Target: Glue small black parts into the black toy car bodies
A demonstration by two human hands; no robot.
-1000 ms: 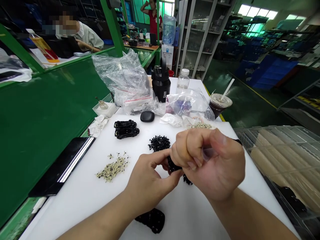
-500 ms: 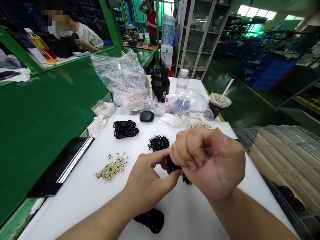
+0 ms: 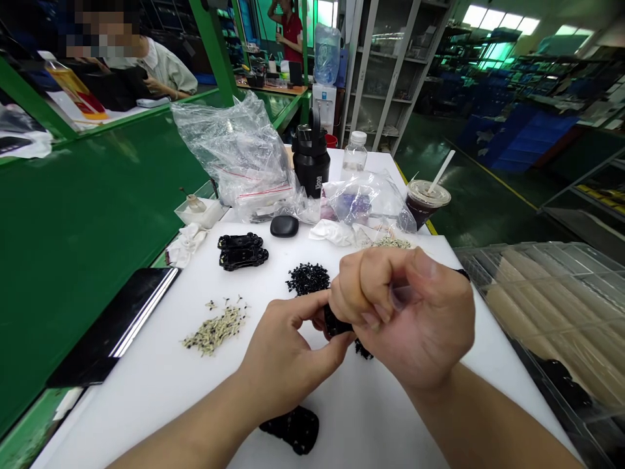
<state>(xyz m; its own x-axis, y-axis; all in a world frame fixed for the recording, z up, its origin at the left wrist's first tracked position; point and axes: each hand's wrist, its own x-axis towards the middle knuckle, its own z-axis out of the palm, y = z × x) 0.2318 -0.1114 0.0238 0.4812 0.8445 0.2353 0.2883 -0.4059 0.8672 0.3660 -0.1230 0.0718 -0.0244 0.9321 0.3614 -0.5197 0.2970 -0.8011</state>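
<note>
Jutting leftward: black part (image 3: pixel 336 323), axis unclear

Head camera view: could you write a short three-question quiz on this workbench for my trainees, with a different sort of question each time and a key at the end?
1. True or false: the left hand holds a black part between thumb and fingers.
2. Which item has a white straw sticking out of it? A) the black flask B) the clear bottle C) the lidded cup
3. How many black car-shaped pieces lie side by side to the left of the oval black case?

Key: 1. True. 2. C. 3. Two.
</note>
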